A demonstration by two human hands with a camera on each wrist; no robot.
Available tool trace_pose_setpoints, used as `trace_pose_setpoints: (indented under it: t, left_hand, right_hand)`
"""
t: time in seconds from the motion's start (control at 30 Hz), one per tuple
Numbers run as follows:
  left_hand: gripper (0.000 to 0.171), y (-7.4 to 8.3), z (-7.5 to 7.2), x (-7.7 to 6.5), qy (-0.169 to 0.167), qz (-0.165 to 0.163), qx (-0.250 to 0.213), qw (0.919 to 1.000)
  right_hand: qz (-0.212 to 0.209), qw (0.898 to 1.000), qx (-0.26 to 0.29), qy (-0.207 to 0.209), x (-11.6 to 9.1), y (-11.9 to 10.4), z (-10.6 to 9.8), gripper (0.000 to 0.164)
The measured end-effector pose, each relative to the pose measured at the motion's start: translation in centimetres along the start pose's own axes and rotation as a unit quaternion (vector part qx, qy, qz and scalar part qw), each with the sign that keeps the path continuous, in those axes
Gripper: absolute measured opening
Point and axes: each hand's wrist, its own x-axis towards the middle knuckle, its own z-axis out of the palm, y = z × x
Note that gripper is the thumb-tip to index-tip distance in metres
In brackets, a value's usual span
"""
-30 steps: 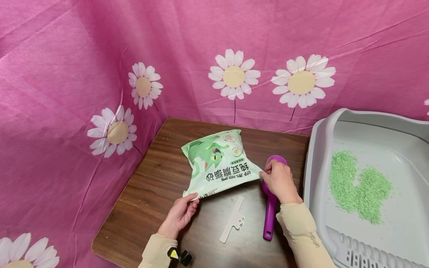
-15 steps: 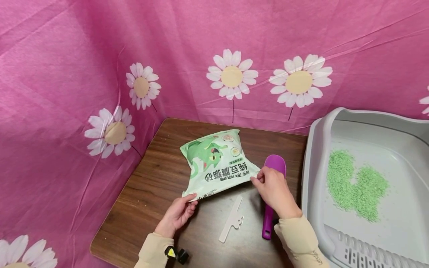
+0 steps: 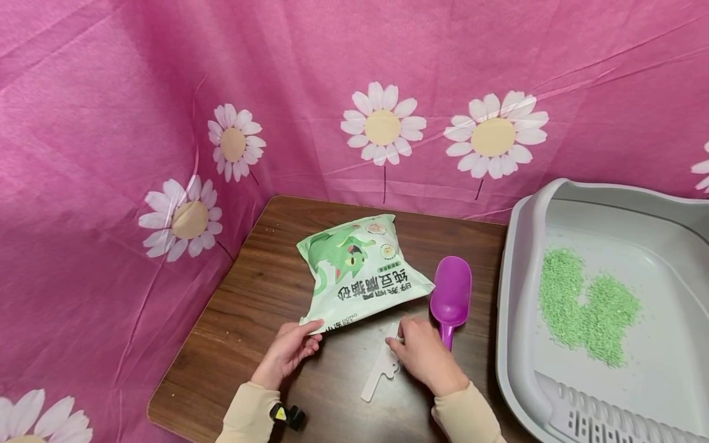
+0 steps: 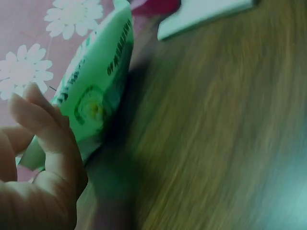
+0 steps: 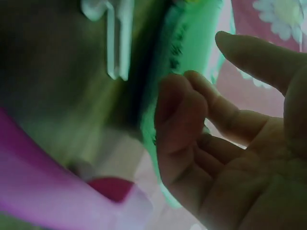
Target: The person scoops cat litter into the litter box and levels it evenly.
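Observation:
On the table lies a green-and-white bag of cat litter with a cat printed on it. My left hand pinches its near left corner between thumb and fingers. The right hand is over a pale bag clip, thumb near the clip's upper half. In the right wrist view, thumb and fingers of this hand stand apart with nothing visible between them, and the clip appears beyond. Right of the bag lies a purple scoop, its handle partly hidden behind the right hand.
A grey litter box stands on the right, with green pellets in two joined heaps on its floor. The wooden table ends at the left beside a pink daisy-print curtain.
My right hand has let go of the bag's near right corner and moved left and nearer, to the clip. More of the scoop shows. The left hand keeps its corner.

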Motion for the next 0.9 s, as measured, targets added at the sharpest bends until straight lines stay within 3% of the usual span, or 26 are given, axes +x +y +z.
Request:
trace_pose_setpoints:
  t: [0.13, 0.3, 0.9]
  left_hand:
    - [0.02, 0.2, -0.3, 0.0, 0.007, 0.011, 0.045, 0.9989]
    - [0.022, 0.3, -0.5, -0.1, 0.001, 0.01, 0.067, 0.9977]
    - [0.022, 0.4, -0.3, -0.3, 0.003, 0.013, 0.068, 0.9976]
  right_hand:
    - [-0.002, 1.0, -0.02, -0.009, -0.7, 0.2, 1.6, 0.025]
    - [-0.003, 0.998, -0.055, -0.01, -1.2, 0.5, 2.7, 0.03]
    - [0.012, 0.999, -0.034, -0.019, -1.7, 0.8, 3.7, 0.031]
